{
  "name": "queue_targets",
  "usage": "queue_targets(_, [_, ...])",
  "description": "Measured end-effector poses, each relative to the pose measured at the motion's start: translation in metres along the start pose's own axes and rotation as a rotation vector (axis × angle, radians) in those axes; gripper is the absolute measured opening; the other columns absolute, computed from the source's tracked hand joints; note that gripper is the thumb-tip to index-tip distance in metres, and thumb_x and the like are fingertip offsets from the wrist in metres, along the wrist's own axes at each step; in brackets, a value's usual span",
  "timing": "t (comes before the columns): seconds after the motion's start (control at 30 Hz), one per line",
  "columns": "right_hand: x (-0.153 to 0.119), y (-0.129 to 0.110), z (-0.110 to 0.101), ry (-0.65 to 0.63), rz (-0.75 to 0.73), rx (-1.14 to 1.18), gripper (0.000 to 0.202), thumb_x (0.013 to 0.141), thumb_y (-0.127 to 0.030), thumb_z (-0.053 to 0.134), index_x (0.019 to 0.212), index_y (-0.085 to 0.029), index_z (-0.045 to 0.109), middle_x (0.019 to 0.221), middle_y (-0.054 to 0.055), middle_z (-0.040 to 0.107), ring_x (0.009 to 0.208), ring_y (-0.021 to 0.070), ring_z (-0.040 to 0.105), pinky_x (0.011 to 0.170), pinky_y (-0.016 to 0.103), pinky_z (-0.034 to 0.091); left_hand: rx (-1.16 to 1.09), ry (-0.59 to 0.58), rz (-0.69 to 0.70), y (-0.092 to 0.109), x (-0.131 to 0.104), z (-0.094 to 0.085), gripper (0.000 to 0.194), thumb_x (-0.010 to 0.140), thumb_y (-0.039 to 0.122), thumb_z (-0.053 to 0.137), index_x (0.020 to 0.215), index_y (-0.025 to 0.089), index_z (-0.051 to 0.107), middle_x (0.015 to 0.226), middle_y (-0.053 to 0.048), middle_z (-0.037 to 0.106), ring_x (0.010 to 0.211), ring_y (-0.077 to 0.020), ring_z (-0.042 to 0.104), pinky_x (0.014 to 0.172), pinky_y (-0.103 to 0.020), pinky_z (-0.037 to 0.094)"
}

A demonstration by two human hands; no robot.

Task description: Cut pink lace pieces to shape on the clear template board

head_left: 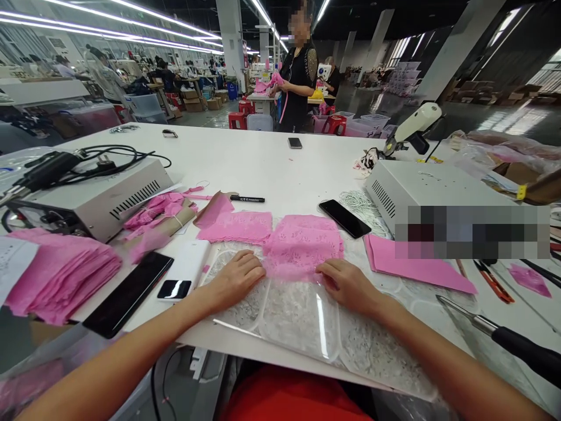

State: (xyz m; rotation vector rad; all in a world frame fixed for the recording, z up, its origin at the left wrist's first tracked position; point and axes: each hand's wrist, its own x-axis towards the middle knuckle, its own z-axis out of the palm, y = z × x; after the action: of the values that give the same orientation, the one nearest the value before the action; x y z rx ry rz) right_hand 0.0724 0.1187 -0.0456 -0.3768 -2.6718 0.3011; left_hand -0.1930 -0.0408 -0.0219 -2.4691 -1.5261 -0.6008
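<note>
A pink lace piece (pixel 303 245) lies in front of me, its sheer near edge over a clear plastic sheet (pixel 300 321). My left hand (pixel 240 275) is at the piece's left near corner, fingers curled together. At the right near corner, my right hand (pixel 346 283) has its thumb and fingers closed on the edge. Fabric between the left fingertips is hard to make out, but they touch its edge. Just left of the piece is a stack of pink lace (pixel 245 227). A black phone (pixel 345 218) lies behind my right hand.
Grey metal boxes stand left (pixel 100 199) and right (pixel 438 193). Pink fabric stacks (pixel 65 272), a large black phone (pixel 129 292) and a white power bank (pixel 186 263) lie left. Right are pink sheets (pixel 416 263) and a black-handled hot tool (pixel 521 345). A person stands beyond the table.
</note>
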Motion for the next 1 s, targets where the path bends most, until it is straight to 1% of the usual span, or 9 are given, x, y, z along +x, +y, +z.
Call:
queue_targets(0.1, [-0.009,-0.01,0.001,-0.02,-0.056,-0.026,0.021,0.081,-0.007,0.048,0.091,-0.018,0.061,0.081,0.007,0.064,0.072,0.0176,0.057,0.064,0.029,0.045,0.001,-0.061,0.058,0.008,-0.012,-0.001,0.02,0.094,0.007,0.038,0.092,0.018,0.054,0.086,-0.004,0.063,0.085,-0.0156,0.055,0.096,-0.037,0.041])
queue_targets(0.27, [-0.021,-0.034,-0.008,-0.097,-0.073,-0.004,0.018,0.085,-0.01,0.047,0.086,-0.018,0.063,0.077,0.007,0.062,0.069,0.0168,0.056,0.061,0.028,0.044,-0.021,-0.175,0.094,0.017,-0.024,-0.013,0.02,0.093,0.005,0.04,0.088,0.018,0.054,0.091,-0.005,0.064,0.092,-0.0173,0.056,0.095,-0.037,0.041])
queue_targets(0.43, [-0.026,-0.051,-0.018,-0.195,-0.059,0.081,0.017,0.086,-0.012,0.048,0.08,-0.02,0.062,0.07,0.004,0.061,0.061,0.0137,0.053,0.057,0.027,0.042,-0.092,-0.232,0.054,0.025,-0.031,-0.026,0.017,0.091,0.01,0.044,0.082,0.019,0.056,0.085,-0.004,0.062,0.084,-0.0171,0.056,0.093,-0.036,0.042])
queue_targets(0.5, [-0.017,-0.048,-0.018,-0.196,-0.03,0.121,0.018,0.086,-0.014,0.048,0.08,-0.021,0.063,0.07,0.003,0.061,0.06,0.0129,0.053,0.056,0.026,0.042,-0.174,-0.223,-0.124,0.023,-0.026,-0.025,0.016,0.091,0.015,0.046,0.081,0.019,0.058,0.084,-0.004,0.062,0.083,-0.0173,0.056,0.089,-0.035,0.044])
queue_targets(0.6, [0.005,-0.035,-0.011,-0.125,0.068,0.156,0.016,0.086,-0.016,0.048,0.082,-0.02,0.063,0.072,0.003,0.063,0.059,0.0121,0.054,0.055,0.025,0.042,-0.212,-0.116,-0.54,0.009,-0.009,-0.011,0.012,0.088,0.022,0.051,0.089,0.019,0.062,0.094,-0.007,0.063,0.092,-0.0212,0.057,0.086,-0.036,0.046])
queue_targets(0.67, [0.02,-0.025,-0.003,-0.082,0.138,0.153,0.015,0.085,-0.016,0.048,0.08,-0.02,0.062,0.072,0.003,0.063,0.057,0.0116,0.054,0.054,0.025,0.041,-0.188,-0.072,-0.685,-0.004,0.004,0.001,0.016,0.087,0.026,0.054,0.094,0.016,0.063,0.097,-0.01,0.062,0.094,-0.0246,0.057,0.083,-0.038,0.047])
queue_targets(0.83, [0.035,-0.014,0.014,-0.077,0.223,0.128,0.011,0.081,-0.016,0.051,0.08,-0.02,0.061,0.077,0.003,0.066,0.06,0.013,0.058,0.053,0.024,0.04,-0.268,-0.059,-0.821,-0.021,0.028,0.022,0.015,0.079,0.029,0.064,0.084,0.015,0.066,0.086,-0.007,0.062,0.081,-0.0219,0.058,0.075,-0.034,0.046])
queue_targets(0.9, [0.034,-0.013,0.016,-0.091,0.232,0.125,0.009,0.08,-0.016,0.053,0.079,-0.02,0.061,0.076,0.002,0.066,0.059,0.013,0.057,0.053,0.025,0.04,-0.321,-0.043,-0.846,-0.02,0.032,0.023,0.011,0.078,0.026,0.063,0.075,0.016,0.065,0.081,-0.005,0.061,0.078,-0.0196,0.056,0.072,-0.031,0.044])
queue_targets(1.0, [0.033,-0.012,0.016,-0.122,0.247,0.133,0.009,0.081,-0.017,0.053,0.079,-0.02,0.061,0.076,0.002,0.066,0.06,0.013,0.057,0.054,0.025,0.04,-0.419,-0.012,-0.891,-0.019,0.033,0.02,0.015,0.077,0.023,0.059,0.064,0.016,0.06,0.073,-0.003,0.059,0.071,-0.0168,0.053,0.066,-0.028,0.04])
